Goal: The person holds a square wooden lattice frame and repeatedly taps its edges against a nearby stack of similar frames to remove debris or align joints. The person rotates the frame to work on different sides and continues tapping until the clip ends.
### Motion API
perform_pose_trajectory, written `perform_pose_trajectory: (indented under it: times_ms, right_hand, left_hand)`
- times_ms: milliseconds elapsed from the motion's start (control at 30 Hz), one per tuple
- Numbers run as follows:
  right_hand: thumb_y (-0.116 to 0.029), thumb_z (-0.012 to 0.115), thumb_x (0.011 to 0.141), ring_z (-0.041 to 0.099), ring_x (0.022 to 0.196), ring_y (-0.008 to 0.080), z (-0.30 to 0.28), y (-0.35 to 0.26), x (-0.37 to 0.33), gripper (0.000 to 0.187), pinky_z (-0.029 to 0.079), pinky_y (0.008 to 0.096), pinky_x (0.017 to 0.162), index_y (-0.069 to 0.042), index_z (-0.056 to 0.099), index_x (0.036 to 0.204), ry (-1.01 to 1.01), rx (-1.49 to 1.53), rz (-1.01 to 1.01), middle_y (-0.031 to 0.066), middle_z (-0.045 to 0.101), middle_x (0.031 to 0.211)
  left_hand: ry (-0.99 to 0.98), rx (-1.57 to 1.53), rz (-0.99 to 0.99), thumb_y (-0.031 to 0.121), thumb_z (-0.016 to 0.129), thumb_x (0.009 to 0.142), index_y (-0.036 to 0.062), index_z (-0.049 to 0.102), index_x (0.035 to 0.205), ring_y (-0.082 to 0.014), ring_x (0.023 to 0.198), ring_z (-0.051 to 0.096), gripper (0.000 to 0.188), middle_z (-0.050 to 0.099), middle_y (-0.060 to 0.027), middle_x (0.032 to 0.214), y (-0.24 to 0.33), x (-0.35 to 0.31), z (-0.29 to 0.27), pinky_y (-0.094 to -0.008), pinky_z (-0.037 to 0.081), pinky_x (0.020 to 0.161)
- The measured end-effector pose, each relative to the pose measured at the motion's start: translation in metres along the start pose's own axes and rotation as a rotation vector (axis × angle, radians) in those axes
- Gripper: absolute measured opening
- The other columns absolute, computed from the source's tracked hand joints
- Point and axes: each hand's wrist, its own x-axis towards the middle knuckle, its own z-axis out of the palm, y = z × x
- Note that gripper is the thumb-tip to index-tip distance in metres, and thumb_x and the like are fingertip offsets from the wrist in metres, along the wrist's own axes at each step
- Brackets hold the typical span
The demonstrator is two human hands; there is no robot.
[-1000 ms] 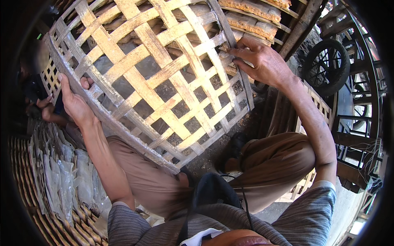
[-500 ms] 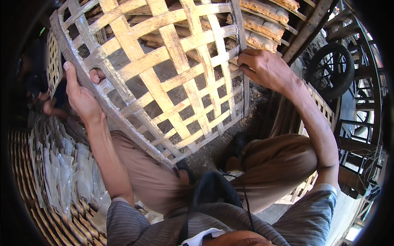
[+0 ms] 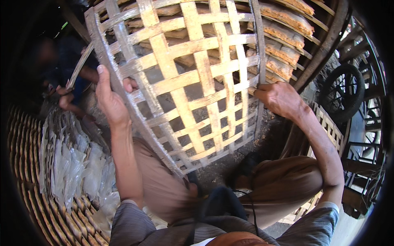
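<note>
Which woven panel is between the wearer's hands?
The large central panel: left hand grips one edge, right hand at the other. The woven panel beside the right forearm is in neither hand.

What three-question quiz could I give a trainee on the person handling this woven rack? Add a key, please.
1. True or false: the right hand is well away from the rack.
2. Multiple choice: where does the left hand grip the rack?
a) bottom edge
b) left edge
c) middle of the weave
3. Fill in the blank: the clear sheets lie on the person's ____ side.

Key:
1. False; it is at the rack's right edge.
2. b; the thumb lies outside the frame, and a fingertip shows through a gap.
3. left
</note>
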Motion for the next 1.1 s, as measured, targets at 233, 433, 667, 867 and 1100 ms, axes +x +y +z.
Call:
perform_pose_trajectory:
  times_ms: [233,433,667,867,1100]
  right_hand:
    - [-0.003,0.063,0.088,0.075,0.077,0.0341,0.0,-0.011,-0.004,0.021,0.062,0.0435,0.064,-0.003,0.061,0.109,0.114,0.008,0.031,0.0122,0.068,0.101]
    - [-0.018,0.068,0.103,0.069,0.064,0.0321,0.016,-0.009,-0.017,0.017,0.053,0.0464,0.062,-0.002,0.065,0.098,0.309,0.453,0.275,0.0176,0.067,0.073]
    - [-0.022,0.087,0.086,0.072,0.083,0.0326,0.032,0.017,-0.056,0.028,0.057,0.0434,0.076,-0.001,0.068,0.089,0.073,0.195,0.389,0.0111,0.073,0.089]
    - [-0.016,0.082,0.091,0.077,0.096,0.0307,0.001,-0.014,-0.013,0.019,0.063,0.0404,0.085,-0.006,0.073,0.105,0.208,0.502,0.417,0.0116,0.076,0.11]
    - [-0.016,0.076,0.096,0.077,0.097,0.0303,0.016,-0.004,0.002,0.018,0.062,0.0427,0.085,-0.008,0.076,0.111,0.171,0.297,0.103,0.0085,0.075,0.109]
  left_hand:
    - [0.085,0.028,-0.007,0.048,0.048,0.114,0.0011,0.066,0.105,-0.017,0.064,0.062,0.051,0.061,-0.0067,0.072,-0.003,-0.008,-0.002,-0.0298,0.053,0.066]
    - [0.123,0.042,0.033,0.047,0.05,0.113,0.0016,0.065,0.112,-0.0175,0.071,0.063,0.048,0.061,-0.0066,0.075,-0.004,-0.009,-0.008,-0.029,0.051,0.069]
    - [0.127,0.056,0.04,0.046,0.051,0.113,0.003,0.065,0.118,-0.018,0.074,0.062,0.046,0.062,-0.0074,0.076,-0.01,-0.008,-0.015,-0.0293,0.051,0.072]
    - [0.073,0.016,0.012,0.041,0.053,0.113,0.0029,0.062,0.133,-0.0129,0.076,0.054,0.044,0.063,-0.0053,0.092,-0.011,-0.007,-0.015,-0.0285,0.048,0.074]
    - [-0.015,-0.018,-0.026,0.043,0.053,0.113,0.0046,0.063,0.121,-0.016,0.068,0.061,0.04,0.064,-0.0075,0.078,-0.012,0.0,-0.02,-0.0277,0.052,0.066]
